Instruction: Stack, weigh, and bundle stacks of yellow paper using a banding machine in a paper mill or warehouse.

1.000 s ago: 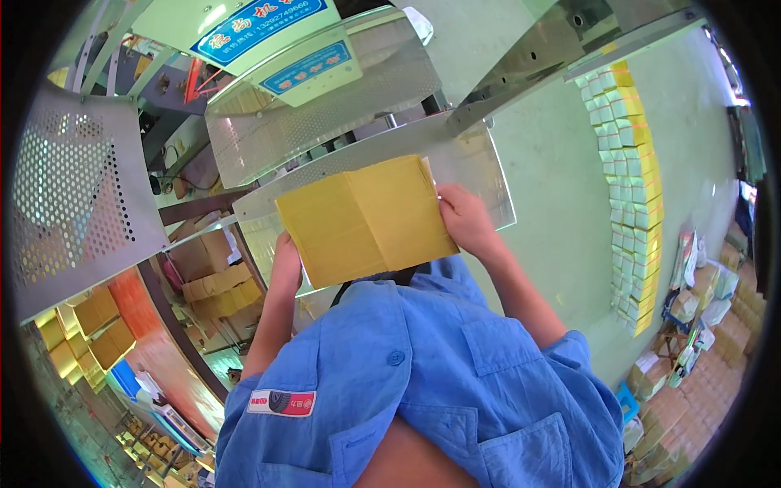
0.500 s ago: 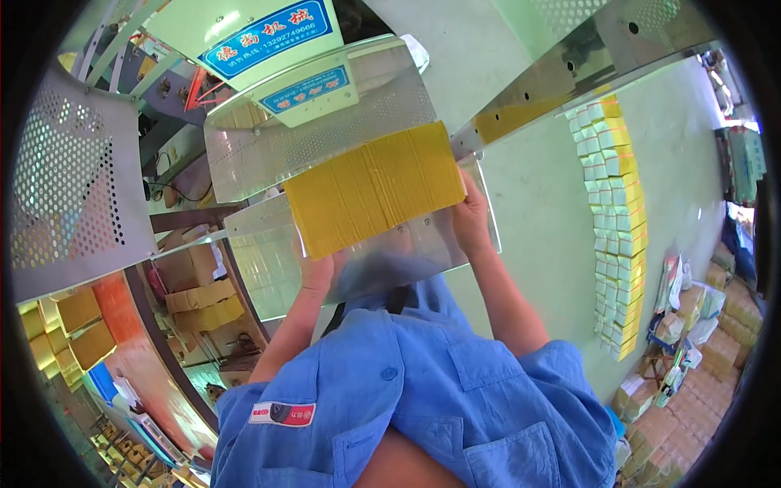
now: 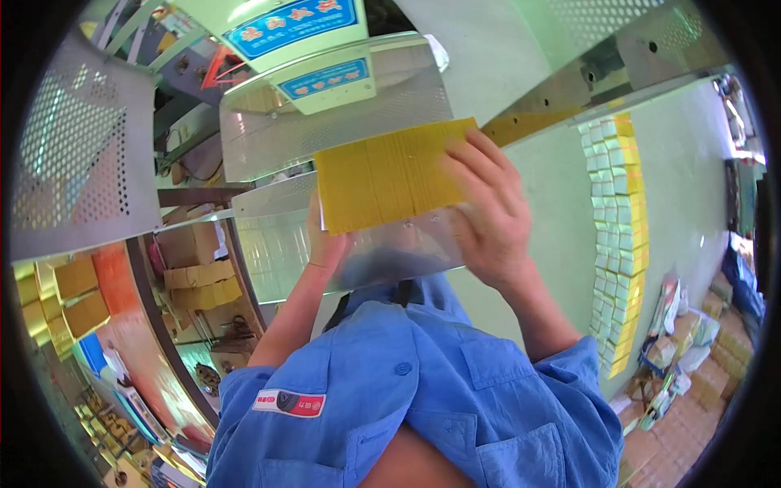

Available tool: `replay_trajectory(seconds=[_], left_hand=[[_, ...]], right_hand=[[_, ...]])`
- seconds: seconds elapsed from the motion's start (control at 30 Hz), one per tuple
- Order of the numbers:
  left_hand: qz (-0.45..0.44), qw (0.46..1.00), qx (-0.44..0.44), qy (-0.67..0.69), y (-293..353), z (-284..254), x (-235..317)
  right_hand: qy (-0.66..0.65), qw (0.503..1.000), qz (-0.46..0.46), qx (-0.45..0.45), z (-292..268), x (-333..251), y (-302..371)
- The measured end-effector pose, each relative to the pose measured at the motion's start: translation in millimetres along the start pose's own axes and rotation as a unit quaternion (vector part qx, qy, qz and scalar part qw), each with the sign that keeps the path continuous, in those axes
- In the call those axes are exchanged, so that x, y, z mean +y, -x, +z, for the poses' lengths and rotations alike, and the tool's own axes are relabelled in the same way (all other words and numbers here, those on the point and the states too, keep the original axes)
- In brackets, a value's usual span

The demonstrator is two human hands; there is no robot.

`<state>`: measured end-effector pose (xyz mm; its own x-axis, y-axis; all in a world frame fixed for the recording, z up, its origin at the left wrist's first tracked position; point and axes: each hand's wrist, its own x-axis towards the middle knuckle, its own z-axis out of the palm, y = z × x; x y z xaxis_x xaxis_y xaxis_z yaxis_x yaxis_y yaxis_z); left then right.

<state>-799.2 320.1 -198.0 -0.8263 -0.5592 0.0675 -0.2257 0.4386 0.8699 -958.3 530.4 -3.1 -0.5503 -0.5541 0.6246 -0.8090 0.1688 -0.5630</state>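
A thick bundle of yellow-edged sheets is held over a shiny metal tray. Its upper face shows many fine ridges, and a white edge peeks out at its left end. My left hand is closed round that left end, its fingers mostly hidden behind the bundle. Over the right end lies my right hand, slightly blurred, its fingers stretched across the yellow face and its thumb apart near the lower edge. Beyond the bundle rises a clear guard panel of the machine.
Perforated metal panels flank the machine at left, and a metal beam runs out at right. A long row of white and yellow bundles stands on the floor at right. Shelving with cardboard boxes is at lower left.
My right hand has left the bundle's right edge and come up over its face, fingers spread. The bundle has shifted slightly right, its ridges more even. My left hand keeps its hold.
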Motion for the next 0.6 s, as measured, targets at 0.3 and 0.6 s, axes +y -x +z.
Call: replay_trajectory(seconds=[0.3, 0.6], left_hand=[[0.122, 0.977, 0.042, -0.167, -1.2, -5.0, 19.4], [-0.053, 0.959, 0.068, 0.27, 5.7, 13.9, 35.8]], right_hand=[[0.177, 0.948, 0.001, -0.266, 61.7, 18.6, -15.5], [0.048, 0.964, -0.059, -0.255, 94.0, 6.4, -6.7]])
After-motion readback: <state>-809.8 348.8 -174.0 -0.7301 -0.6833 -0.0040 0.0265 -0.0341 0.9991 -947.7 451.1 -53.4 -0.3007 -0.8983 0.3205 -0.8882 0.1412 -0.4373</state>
